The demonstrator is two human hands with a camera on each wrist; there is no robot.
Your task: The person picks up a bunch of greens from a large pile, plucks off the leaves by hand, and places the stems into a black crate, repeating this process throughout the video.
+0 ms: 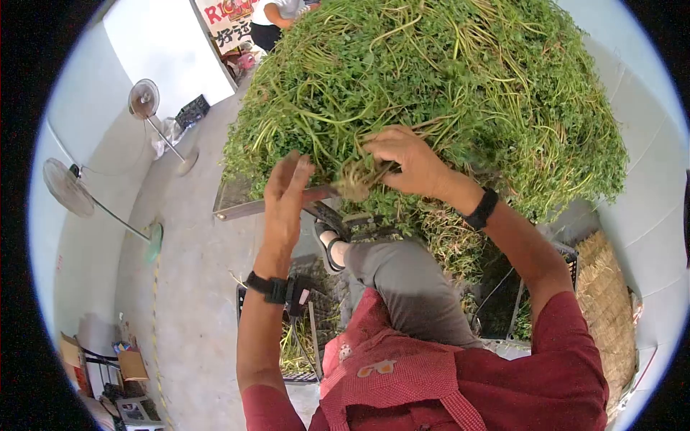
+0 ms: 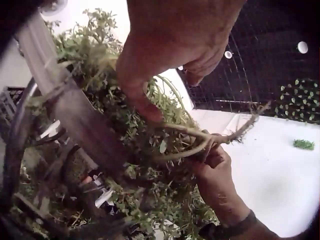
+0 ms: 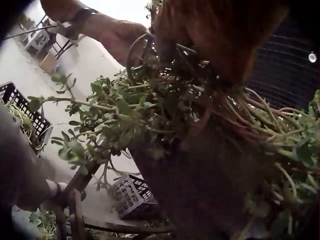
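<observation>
A big heap of leafy green plants (image 1: 431,79), their small rounded leaves like purslane, is piled before me. My right hand (image 1: 413,161) grips a small bunch of purslane stems at the heap's near edge. The bunch's pale root ends (image 1: 353,179) point left, toward my other hand. In the left wrist view a forked, thick stem (image 2: 232,137) sticks out from the right hand's fingers. My left hand (image 1: 285,190) is raised just left of the roots, fingers fairly straight and thumb apart. Leafy sprigs (image 3: 120,110) hang below the hands in the right wrist view.
A table edge (image 1: 244,208) shows under the heap. Black crates (image 1: 305,345) with plant scraps stand by my legs. Two standing fans (image 1: 68,188) are at the left wall. Another person (image 1: 277,14) is behind the heap. A woven straw mat (image 1: 604,309) lies at right.
</observation>
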